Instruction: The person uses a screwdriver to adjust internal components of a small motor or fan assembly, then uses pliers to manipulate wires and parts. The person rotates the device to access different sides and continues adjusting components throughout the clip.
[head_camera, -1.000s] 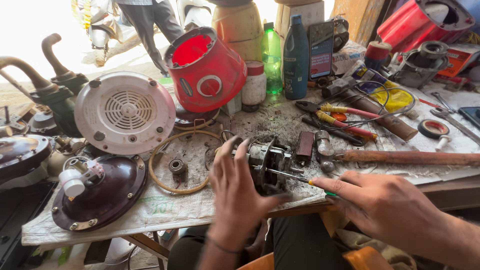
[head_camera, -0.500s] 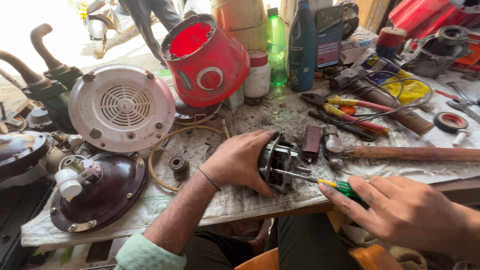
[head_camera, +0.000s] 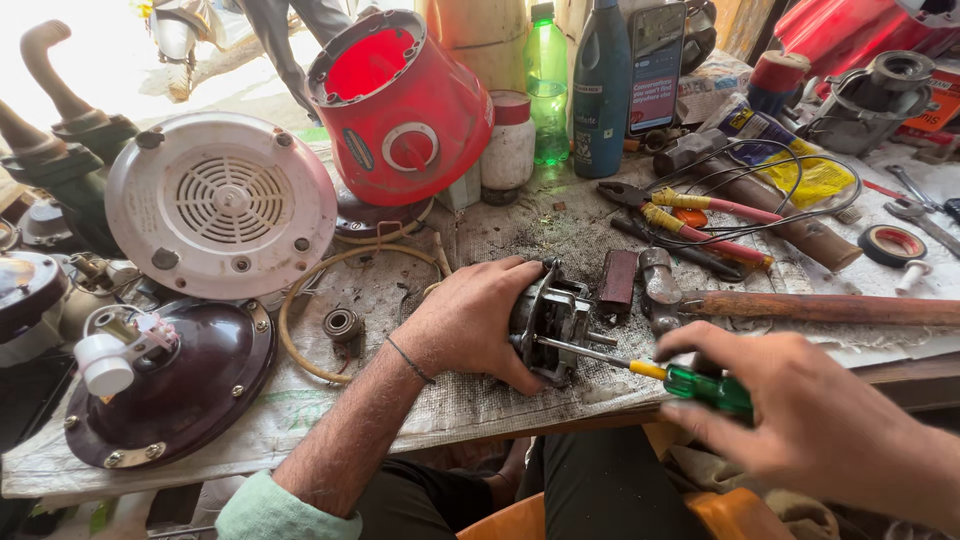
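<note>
Hammer (head_camera: 800, 305) and pliers (head_camera: 690, 215) just behind; bearing (head_camera: 343, 324) left (near a yellow ring). Motor (head_camera: 552, 322) at bench front, clasped by left hand (head_camera: 470, 322). Right hand (head_camera: 800, 420) gripping screwdriver (head_camera: 640, 368), tip in motor.

A cloth-covered workbench (head_camera: 480, 395) carries a hammer (head_camera: 800, 305), pliers (head_camera: 690, 215), a bearing (head_camera: 342, 323) and a white grille cover (head_camera: 220, 205).

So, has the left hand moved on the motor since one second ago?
Yes. The left hand slid off the top of the motor to grip its left side, nearer the brown ring.
</note>
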